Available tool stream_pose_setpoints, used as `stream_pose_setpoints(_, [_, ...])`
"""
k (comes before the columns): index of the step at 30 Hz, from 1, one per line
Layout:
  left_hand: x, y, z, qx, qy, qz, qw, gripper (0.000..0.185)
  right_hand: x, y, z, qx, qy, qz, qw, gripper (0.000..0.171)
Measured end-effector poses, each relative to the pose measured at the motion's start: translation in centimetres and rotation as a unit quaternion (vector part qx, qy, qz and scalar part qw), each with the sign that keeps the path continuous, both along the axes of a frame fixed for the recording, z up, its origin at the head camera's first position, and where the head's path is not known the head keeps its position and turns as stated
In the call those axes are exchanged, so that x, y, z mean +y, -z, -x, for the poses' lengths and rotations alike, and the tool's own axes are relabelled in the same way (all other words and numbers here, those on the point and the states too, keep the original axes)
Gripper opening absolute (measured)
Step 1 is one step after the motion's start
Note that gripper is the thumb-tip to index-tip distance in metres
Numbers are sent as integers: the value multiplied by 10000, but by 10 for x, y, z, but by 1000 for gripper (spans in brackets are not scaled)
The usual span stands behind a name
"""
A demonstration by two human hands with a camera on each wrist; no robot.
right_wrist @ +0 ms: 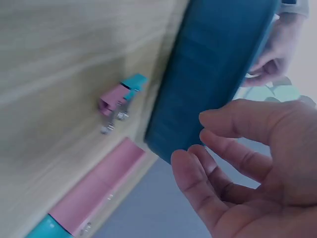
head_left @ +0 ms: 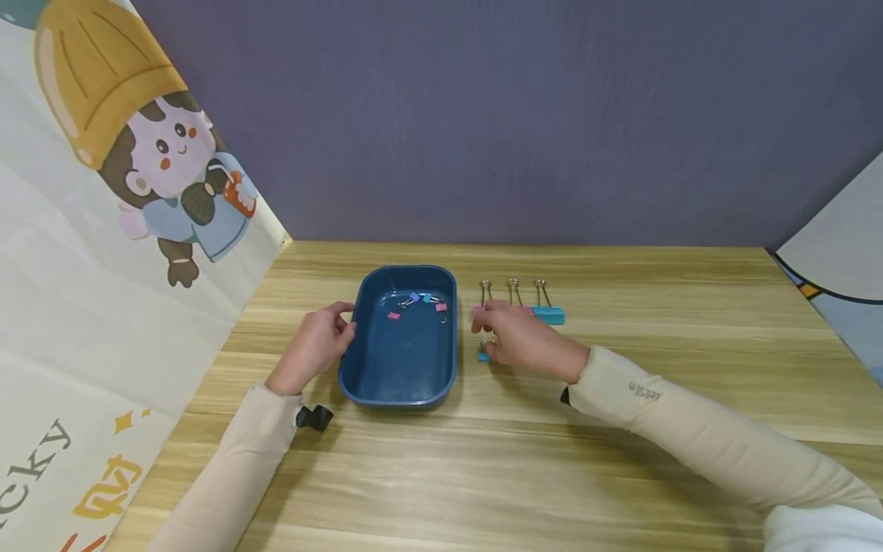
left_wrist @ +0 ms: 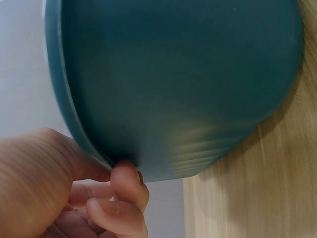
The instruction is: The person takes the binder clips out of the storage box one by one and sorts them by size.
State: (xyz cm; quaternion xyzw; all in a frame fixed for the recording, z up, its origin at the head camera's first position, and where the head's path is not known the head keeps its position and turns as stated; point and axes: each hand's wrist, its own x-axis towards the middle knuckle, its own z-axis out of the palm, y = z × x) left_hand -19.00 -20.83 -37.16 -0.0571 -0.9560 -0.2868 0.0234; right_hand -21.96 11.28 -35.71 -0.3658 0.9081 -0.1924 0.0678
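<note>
A dark blue plastic bin (head_left: 396, 360) stands on the table, with several small binder clips inside, among them a purple clip (head_left: 414, 297) and a pink clip (head_left: 441, 307). My left hand (head_left: 317, 343) pinches the bin's left rim between thumb and finger. Just right of the bin, my right hand (head_left: 520, 337) hovers with bent, parted fingers and nothing between them. Below it lie a small teal clip (right_wrist: 133, 81) and a small pink clip (right_wrist: 115, 95), side by side. Larger binder clips form a row behind, a teal one (head_left: 549, 315) at its right end; my right hand partly covers the others.
A wood-grain table (head_left: 524, 475) carries everything. Behind it rises a grey-purple panel (head_left: 510, 130), and a white printed sheet (head_left: 62, 299) stands along the left edge. A black wrist device (head_left: 314, 418) sticks out beside my left cuff.
</note>
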Motion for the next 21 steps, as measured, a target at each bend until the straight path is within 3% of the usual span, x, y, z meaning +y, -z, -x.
stream_pose_setpoints(7, [-1, 1, -1, -29, -27, 46, 10000, 36, -4, -13, 2, 103, 39, 147, 9998, 23])
stream_pose_setpoints(14, [0, 2, -2, 101, -9, 116, 9999, 35, -14, -21, 9, 579, -127, 508, 9970, 17])
stream_pose_setpoints(21, [1, 2, -2, 226, 35, 169, 9996, 34, -31, -27, 15, 334, -201, 386, 9985, 20])
